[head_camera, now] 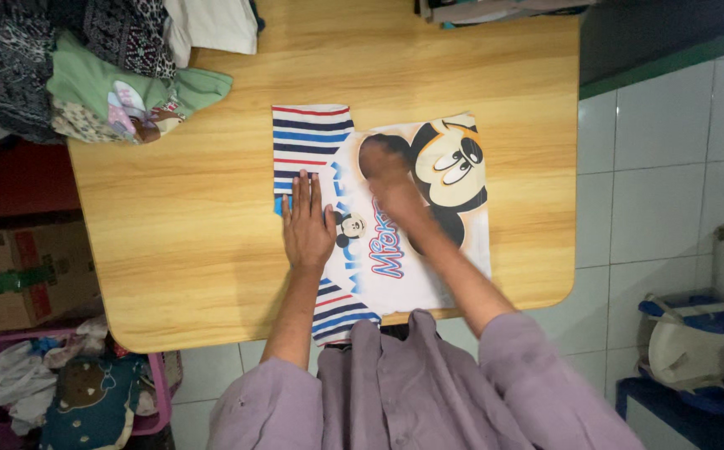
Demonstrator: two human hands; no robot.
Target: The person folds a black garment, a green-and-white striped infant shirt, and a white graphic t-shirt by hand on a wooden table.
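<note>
Pressing flat, my left hand (308, 225) lies palm down with fingers spread wide on the left edge of the shirt (428, 250), holding nothing, just where the striped sleeve meets the white front. My right hand (384, 161) reaches farther across the shirt; it is blurred, so I cannot tell whether its grip is wide or closed, only that it rests on the cloth beside the big cartoom mouse print. The shirt lies folded on the middle of the wooden counter (178, 250), its near edge hanging slightly over the counter's near rim, by my purple sleeves. At the far left corner sits a heap of clothes (103, 75), well apart from the shirt. On the floor to the near left stands a pink basket (157, 392) filled with more laundry, and beyond it a cardboard box (20, 275).
</note>
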